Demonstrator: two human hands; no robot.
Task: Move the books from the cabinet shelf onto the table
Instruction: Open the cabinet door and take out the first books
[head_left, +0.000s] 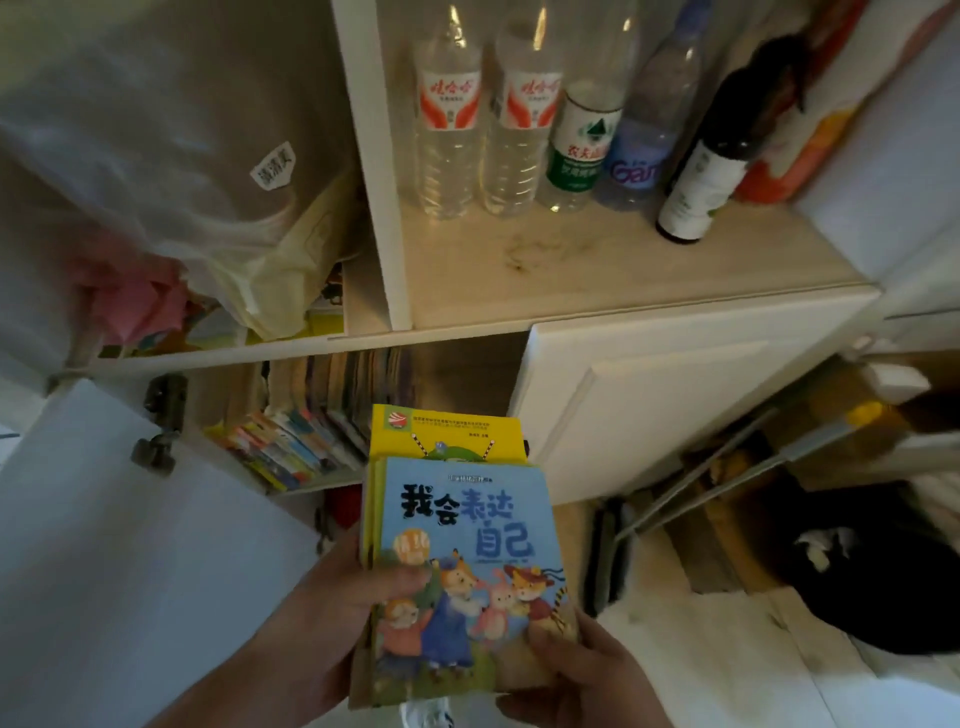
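Note:
I hold a small stack of children's books (467, 525) in front of me, low in the middle of the view. The top one has a blue cover with cartoon animals, and a larger yellow book (447, 428) sticks out behind it. My left hand (332, 613) grips the stack's left edge with the thumb on the cover. My right hand (587, 670) holds the bottom right corner. Behind the stack, more books (311, 415) stand and lean on the open lower cabinet shelf (311, 486).
An upper shelf (597, 260) carries several water bottles (449, 124) and a dark bottle (711, 156). The open cabinet door (104, 519) stands at the left, a closed white door (649, 400) at the right. Plastic bags (156, 156) hang at the upper left. Clutter lies on the floor at the right.

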